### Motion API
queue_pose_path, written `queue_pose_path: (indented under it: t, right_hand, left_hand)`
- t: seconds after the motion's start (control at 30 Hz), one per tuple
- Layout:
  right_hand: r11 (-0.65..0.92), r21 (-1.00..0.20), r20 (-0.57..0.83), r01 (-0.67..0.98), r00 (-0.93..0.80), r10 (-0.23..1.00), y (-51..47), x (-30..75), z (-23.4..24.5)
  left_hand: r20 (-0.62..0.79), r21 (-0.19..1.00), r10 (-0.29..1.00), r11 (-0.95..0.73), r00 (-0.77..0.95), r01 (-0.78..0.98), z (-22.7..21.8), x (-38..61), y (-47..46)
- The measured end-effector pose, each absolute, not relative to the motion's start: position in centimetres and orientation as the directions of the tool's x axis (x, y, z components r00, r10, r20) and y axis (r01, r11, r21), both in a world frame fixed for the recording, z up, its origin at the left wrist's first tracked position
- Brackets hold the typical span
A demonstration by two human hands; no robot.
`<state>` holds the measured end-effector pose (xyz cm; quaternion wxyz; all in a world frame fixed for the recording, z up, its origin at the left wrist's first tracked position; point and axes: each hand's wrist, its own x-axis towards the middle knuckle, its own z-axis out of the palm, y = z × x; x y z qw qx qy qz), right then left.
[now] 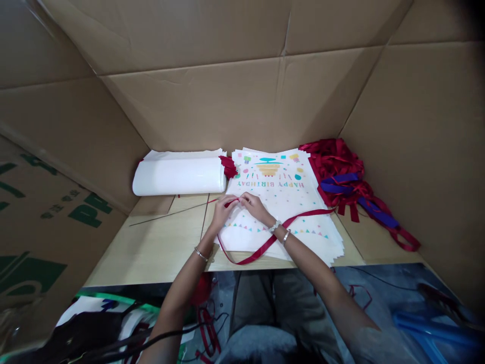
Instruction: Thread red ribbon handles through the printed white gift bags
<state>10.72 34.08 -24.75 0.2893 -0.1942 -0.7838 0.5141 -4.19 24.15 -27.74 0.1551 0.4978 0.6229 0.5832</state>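
Both hands work close together over a stack of printed bags [276, 202], whose top bag reads "Happy Birthday" upside down from this view. The left hand [223, 212] pinches a red ribbon [265, 241] in a narrow grip between its fingertips. The right hand [257, 208] comes in from the other side with its fingers [244, 201] meeting the same spot, though whether they are holding the ribbon is impossible to tell. The ribbon lies across the stack and hangs in a long loop over the near edge, with another stretch running right across the printed sheet. A thin dark strand [170, 215] leads left from the hands across the wooden tabletop [162, 247]. Left of the stack lies a white roll [178, 177], with a red ribbon bunch [228, 167] at its end. To the right, a heap of red ribbons [333, 162] with purple bands [341, 184] lies on the table. Folded cardboard walls [189, 111] enclose the back and both sides, forming a box-like surround that holds all of these.
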Motion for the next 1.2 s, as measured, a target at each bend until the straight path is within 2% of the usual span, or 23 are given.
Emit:
queue_pose_path:
  t: [0.1,0.23,0.5,0.7,1.0,1.2]
  right_hand:
    - [0.396,-0.918,0.253,0.017,-0.744,0.619,34.1,11.1,-24.9]
    - [0.39,-0.921,0.257,0.014,-0.73,0.633,34.1,11.2,-24.9]
    - [0.374,-0.927,0.286,-0.035,-0.709,0.644,33.7,11.1,-24.9]
    - [0.376,-0.925,0.302,-0.056,-0.709,0.637,33.7,11.1,-25.2]
    - [0.42,-0.904,0.355,-0.084,-0.694,0.626,34.3,10.9,-26.1]
    - [0.463,-0.885,0.365,-0.046,-0.686,0.63,34.9,10.9,-27.0]
  left_hand:
    - [0.439,0.839,0.798,-0.201,-0.412,0.506,-28.2,-4.2,24.3]
    - [0.432,0.834,0.797,-0.176,-0.422,0.523,-28.2,-4.3,24.3]
    - [0.402,0.863,0.788,-0.156,-0.466,0.481,-28.4,-4.8,24.4]
    - [0.329,0.917,0.837,-0.174,-0.438,0.358,-27.8,-4.4,24.3]
    - [0.321,0.907,0.853,-0.152,-0.411,0.392,-27.3,-4.3,24.2]
    - [0.309,0.926,0.841,-0.158,-0.444,0.344,-28.2,-4.5,24.4]
